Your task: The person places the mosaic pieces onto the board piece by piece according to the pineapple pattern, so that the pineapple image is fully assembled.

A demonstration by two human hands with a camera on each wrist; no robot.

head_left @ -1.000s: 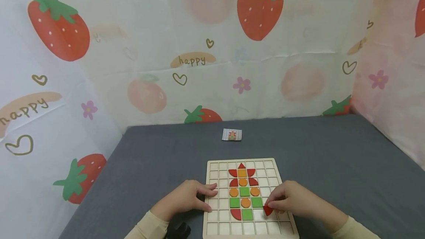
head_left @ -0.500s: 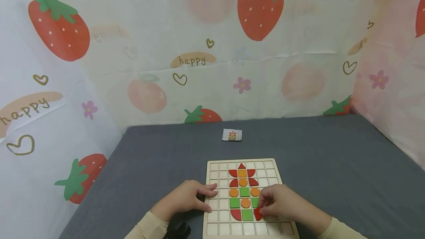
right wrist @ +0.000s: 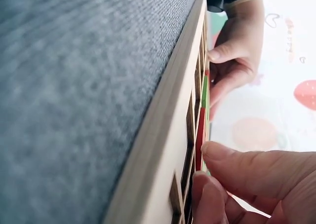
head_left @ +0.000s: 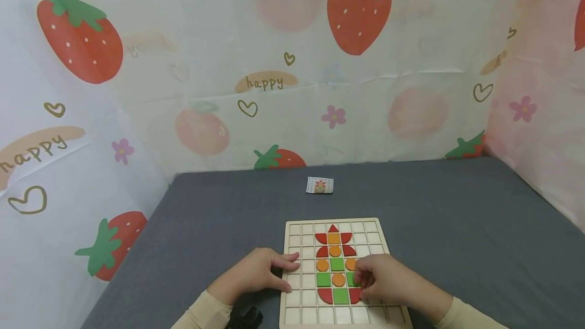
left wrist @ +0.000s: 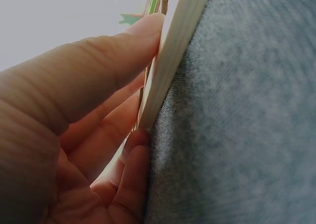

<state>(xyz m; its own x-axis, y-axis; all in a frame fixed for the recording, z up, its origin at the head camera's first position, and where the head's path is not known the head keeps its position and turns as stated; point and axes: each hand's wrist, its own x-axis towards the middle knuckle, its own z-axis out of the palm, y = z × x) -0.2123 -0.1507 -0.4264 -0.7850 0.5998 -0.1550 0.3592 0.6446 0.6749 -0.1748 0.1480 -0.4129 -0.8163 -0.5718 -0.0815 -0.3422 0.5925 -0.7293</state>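
A pale wooden grid board (head_left: pixel 308 314) lies on the table, with red, orange and green flat pieces forming a symmetrical figure. My right hand (head_left: pixel 386 278) has its thumb and finger at the edge of a red quarter-circle piece (head_left: pixel 354 295), which lies in a lower cell beside a green square piece (head_left: pixel 340 296). In the right wrist view, the fingertips touch the end of that red piece (right wrist: pixel 200 135). Against the board's left edge rests my left hand (head_left: pixel 258 270), thumb and extended fingers on the rim. The left wrist view shows the thumb on the wooden rim (left wrist: pixel 165 68).
A small picture card (head_left: pixel 319 185) with a similar coloured figure lies behind the board. Beneath everything is a dark grey cloth (head_left: pixel 219 217). A black object (head_left: pixel 247 317) sits near the left wrist. Curtains with strawberry prints (head_left: pixel 358 11) surround the table.
My right hand has moved left across the board with the red quarter-circle piece, which has turned and now lies flat in the cell right of the green square. My left hand stays put.
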